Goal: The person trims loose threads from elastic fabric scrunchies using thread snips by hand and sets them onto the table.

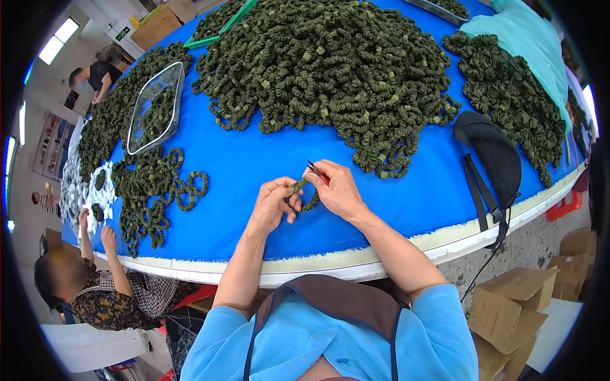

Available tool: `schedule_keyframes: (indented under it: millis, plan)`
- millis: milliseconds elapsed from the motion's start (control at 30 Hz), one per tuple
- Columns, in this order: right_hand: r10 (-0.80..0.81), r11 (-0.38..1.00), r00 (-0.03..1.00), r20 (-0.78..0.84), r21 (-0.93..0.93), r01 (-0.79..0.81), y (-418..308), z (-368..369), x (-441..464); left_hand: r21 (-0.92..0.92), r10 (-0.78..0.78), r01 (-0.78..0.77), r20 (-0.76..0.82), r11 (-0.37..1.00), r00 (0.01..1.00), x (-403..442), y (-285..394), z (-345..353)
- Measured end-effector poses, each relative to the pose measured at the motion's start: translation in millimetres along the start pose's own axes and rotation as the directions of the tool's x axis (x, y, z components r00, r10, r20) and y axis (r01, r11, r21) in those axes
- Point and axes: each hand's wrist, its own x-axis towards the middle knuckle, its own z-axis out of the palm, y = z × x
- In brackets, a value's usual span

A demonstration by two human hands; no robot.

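Between my hands is a dark green scrunchie [311, 204], a gathered fabric ring, held above the blue table cover. My left hand [272, 203] pinches its upper left part between thumb and fingers. Thread snips [316, 170] with dark pointed blades and a red part poke out from my right hand [340, 192], whose fingers are closed around them. The right fingertips are right beside the scrunchie; whether they also grip it I cannot tell. Ahead of both hands lies a large pile of similar green scrunchies [330, 70].
A wire basket [178, 105] stands left, near a smaller scrunchie pile [136, 197]. More scrunchies [502, 89] lie right, beside a black bag [489, 149] with hanging straps. A co-worker [108, 292] sits left, hands over white pieces. Cardboard boxes [511, 305] stand on the floor right.
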Motion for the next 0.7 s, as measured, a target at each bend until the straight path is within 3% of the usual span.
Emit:
schedule_keyframes:
  millis: [233, 367, 567, 700]
  plan:
    - [-0.001, 1.0, 1.0, -0.014, 0.022, 0.001, 6, 1, 1, -0.022, 0.018, -0.018, 0.005, 1.0, 1.0, 1, 0, 2]
    - [0.083, 0.995, 0.996, 0.016, 0.046, -0.083, 9, 2, -1, 0.14, 0.061, -0.05, -0.076, 0.989, 0.995, -1, 7, 4]
    - [0.169, 0.979, 0.984, 0.048, 0.104, -0.173, 17, 14, -6, 0.285, 0.195, -0.175, -0.043, 0.942, 0.98, 5, -7, -8]
    - [0.192, 0.928, 0.98, 0.046, 0.317, -0.197, 26, 12, -2, -0.116, 0.024, -0.038, -0.118, 0.993, 0.993, 2, 6, 13]
